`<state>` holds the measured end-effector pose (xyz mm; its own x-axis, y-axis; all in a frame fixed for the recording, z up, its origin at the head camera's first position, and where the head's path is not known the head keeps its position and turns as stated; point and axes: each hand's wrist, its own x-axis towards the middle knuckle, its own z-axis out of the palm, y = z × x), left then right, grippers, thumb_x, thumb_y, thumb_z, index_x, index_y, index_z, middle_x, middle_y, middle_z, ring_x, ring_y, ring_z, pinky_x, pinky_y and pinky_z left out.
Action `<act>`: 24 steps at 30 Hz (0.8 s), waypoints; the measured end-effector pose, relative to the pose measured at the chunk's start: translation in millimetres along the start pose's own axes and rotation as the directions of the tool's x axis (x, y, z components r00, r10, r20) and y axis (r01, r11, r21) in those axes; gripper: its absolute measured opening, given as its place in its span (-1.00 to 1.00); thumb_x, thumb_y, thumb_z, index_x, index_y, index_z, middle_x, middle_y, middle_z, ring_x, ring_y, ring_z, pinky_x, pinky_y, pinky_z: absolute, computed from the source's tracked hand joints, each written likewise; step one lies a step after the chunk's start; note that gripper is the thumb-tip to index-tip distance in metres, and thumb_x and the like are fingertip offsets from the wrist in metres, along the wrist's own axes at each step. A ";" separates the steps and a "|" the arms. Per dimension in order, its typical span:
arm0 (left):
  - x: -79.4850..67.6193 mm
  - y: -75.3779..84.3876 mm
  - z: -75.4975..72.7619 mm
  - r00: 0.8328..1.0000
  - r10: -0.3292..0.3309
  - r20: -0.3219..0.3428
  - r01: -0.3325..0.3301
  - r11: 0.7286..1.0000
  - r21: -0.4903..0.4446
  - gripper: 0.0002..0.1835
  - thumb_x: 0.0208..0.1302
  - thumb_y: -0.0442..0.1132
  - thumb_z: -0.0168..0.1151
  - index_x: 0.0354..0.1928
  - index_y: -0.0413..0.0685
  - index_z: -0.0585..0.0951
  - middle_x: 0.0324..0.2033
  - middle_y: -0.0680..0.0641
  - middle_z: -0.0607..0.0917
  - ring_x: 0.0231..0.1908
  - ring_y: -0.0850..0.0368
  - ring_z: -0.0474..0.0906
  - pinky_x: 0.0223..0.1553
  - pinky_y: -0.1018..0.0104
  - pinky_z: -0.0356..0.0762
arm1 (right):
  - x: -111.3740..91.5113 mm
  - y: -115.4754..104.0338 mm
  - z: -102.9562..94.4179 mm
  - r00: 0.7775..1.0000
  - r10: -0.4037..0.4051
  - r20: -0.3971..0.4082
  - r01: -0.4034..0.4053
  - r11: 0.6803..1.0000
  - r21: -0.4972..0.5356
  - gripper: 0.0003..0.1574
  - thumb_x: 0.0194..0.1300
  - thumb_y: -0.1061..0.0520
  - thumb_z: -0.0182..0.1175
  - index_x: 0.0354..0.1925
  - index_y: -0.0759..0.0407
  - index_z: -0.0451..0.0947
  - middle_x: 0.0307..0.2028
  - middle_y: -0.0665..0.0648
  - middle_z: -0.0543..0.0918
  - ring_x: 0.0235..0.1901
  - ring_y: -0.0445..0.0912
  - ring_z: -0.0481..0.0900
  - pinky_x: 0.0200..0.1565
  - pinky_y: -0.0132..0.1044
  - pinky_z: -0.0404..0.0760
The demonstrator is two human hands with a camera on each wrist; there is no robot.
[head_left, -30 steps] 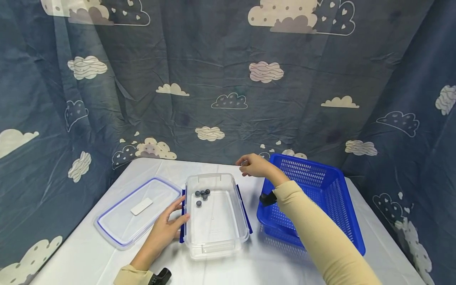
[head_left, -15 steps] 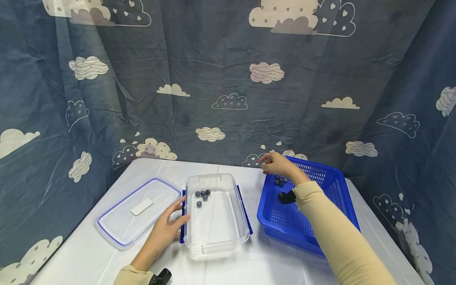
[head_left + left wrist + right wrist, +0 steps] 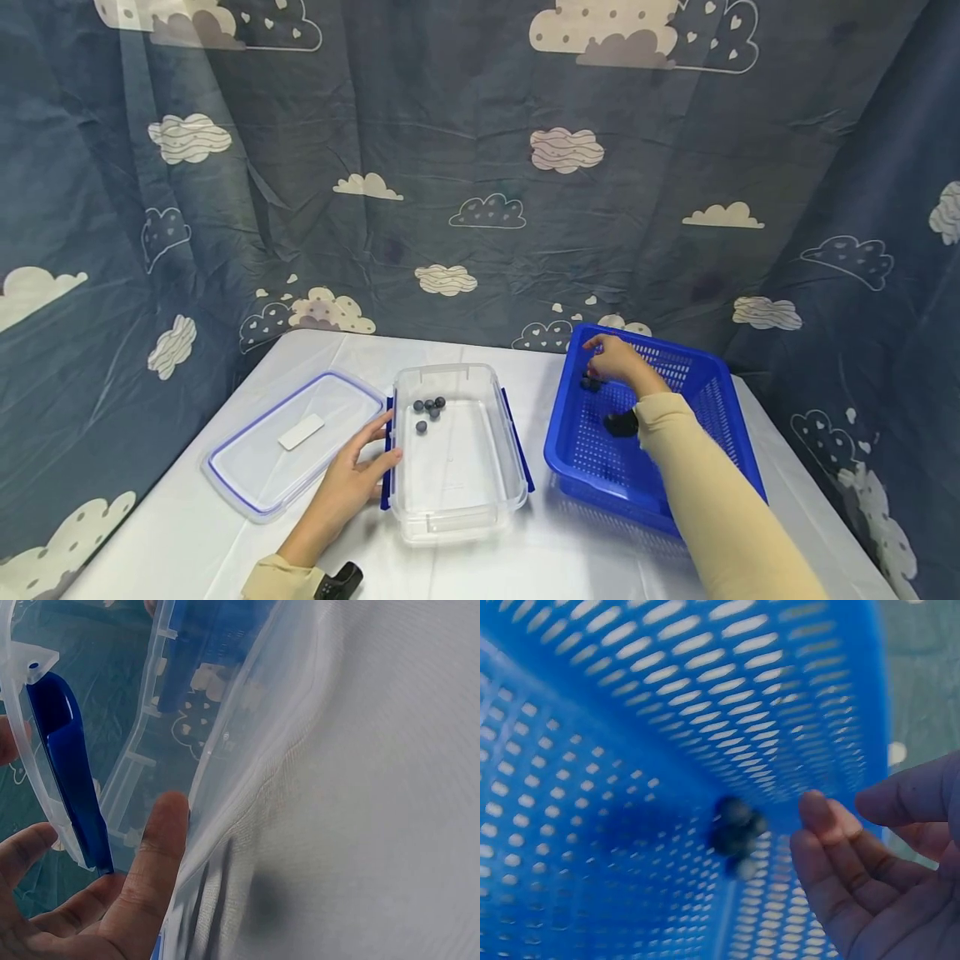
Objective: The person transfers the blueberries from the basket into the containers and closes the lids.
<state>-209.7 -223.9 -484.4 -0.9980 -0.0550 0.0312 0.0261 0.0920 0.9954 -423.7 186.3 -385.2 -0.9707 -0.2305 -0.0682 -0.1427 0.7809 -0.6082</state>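
Observation:
In the head view a clear plastic food container (image 3: 453, 467) with blue side clips stands on the table, several blueberries (image 3: 430, 405) lying in its far left part. My left hand (image 3: 347, 487) holds its left side, thumb at the rim and fingers by the blue clip (image 3: 71, 750). To the right is a blue perforated basket (image 3: 600, 486). My right hand (image 3: 621, 363) is inside its far left corner, above a small cluster of blueberries (image 3: 590, 384). In the right wrist view, the fingers are bent, apart from the thumb and the blurred blueberries (image 3: 731, 832), with nothing between them.
A clear lid (image 3: 258, 442) with a blue seal and a white label (image 3: 301, 432) lies left of the container. White cloth (image 3: 480, 575) covers the table. Behind hangs a dark blue curtain (image 3: 420, 100) printed with clouds.
My right hand has moved right from beyond the container, over the basket's edge and down into its far left corner. The left hand and container have stayed in place.

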 end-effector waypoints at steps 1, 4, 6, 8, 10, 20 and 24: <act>0.0 0.2 0.0 1.000 -0.001 0.000 0.001 1.000 0.001 -0.27 0.49 -0.16 0.39 0.62 0.27 0.37 0.52 -0.29 0.36 0.11 -0.21 0.75 -0.18 0.08 0.89 | 0.4 4.5 2.2 1.000 0.010 0.000 -0.010 1.000 -0.015 -0.30 0.21 0.41 0.05 0.35 0.51 0.44 -0.11 0.42 0.73 -0.29 0.00 0.67 -0.33 -0.36 0.62; -0.2 0.6 0.1 1.000 -0.005 -0.001 0.005 1.000 0.003 -0.27 0.49 -0.16 0.39 0.62 0.26 0.37 0.53 -0.30 0.36 0.10 -0.20 0.75 -0.19 0.10 0.89 | 0.9 18.0 8.2 0.999 0.039 0.030 -0.038 0.998 -0.046 -0.22 0.16 0.40 0.02 0.39 0.55 0.40 -0.02 0.46 0.66 -0.29 0.01 0.61 -0.36 -0.37 0.57; -0.2 0.8 0.0 1.000 -0.004 -0.001 0.004 1.000 0.004 -0.26 0.49 -0.16 0.39 0.63 0.26 0.37 0.53 -0.29 0.36 0.10 -0.19 0.76 -0.19 0.10 0.88 | 0.8 24.8 11.9 0.996 0.067 0.066 -0.065 0.997 -0.034 -0.22 0.22 0.39 0.01 0.43 0.56 0.35 -0.06 0.44 0.65 -0.35 -0.03 0.58 -0.38 -0.38 0.55; 0.0 1.3 -0.1 1.000 -0.003 -0.001 0.003 1.000 0.008 -0.27 0.49 -0.15 0.39 0.62 0.27 0.37 0.52 -0.29 0.36 0.09 -0.19 0.76 -0.19 0.11 0.88 | 0.4 29.3 14.9 0.991 0.090 0.097 -0.088 0.996 -0.023 -0.21 0.26 0.37 0.02 0.46 0.56 0.32 -0.09 0.40 0.65 -0.38 -0.07 0.55 -0.39 -0.38 0.55; 0.2 1.8 -0.1 1.000 -0.001 -0.002 0.001 1.000 0.012 -0.27 0.49 -0.15 0.39 0.62 0.28 0.38 0.52 -0.29 0.37 0.09 -0.19 0.76 -0.19 0.11 0.88 | -0.5 32.1 17.5 0.988 0.101 0.121 -0.100 0.995 -0.011 -0.21 0.30 0.37 0.03 0.48 0.58 0.28 -0.05 0.41 0.64 -0.37 -0.06 0.56 -0.36 -0.35 0.60; 1.1 2.3 -0.3 1.000 -0.002 -0.007 0.002 1.000 0.028 -0.27 0.48 -0.14 0.40 0.62 0.27 0.37 0.50 -0.30 0.39 0.07 -0.15 0.77 -0.17 0.12 0.88 | -2.8 35.1 26.1 0.983 0.144 0.110 -0.143 0.990 -0.021 -0.22 0.25 0.37 -0.02 0.44 0.61 0.30 0.19 0.54 0.54 0.02 0.20 0.62 0.12 0.07 0.82; 1.4 1.3 -0.7 1.000 -0.003 -0.010 0.003 1.000 0.031 -0.26 0.48 -0.14 0.40 0.62 0.26 0.37 0.51 -0.31 0.38 0.07 -0.16 0.76 -0.17 0.13 0.88 | 0.0 37.3 28.3 0.984 0.147 0.100 -0.145 0.989 -0.027 -0.21 0.22 0.36 -0.01 0.42 0.61 0.33 0.11 0.52 0.59 -0.02 0.19 0.65 0.07 0.03 0.84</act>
<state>-211.0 -224.5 -483.0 -0.9974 -0.0657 0.0296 0.0213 0.1227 0.9922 -423.5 199.0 -430.2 -0.9569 -0.1701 -0.2352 -0.0059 0.8214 -0.5703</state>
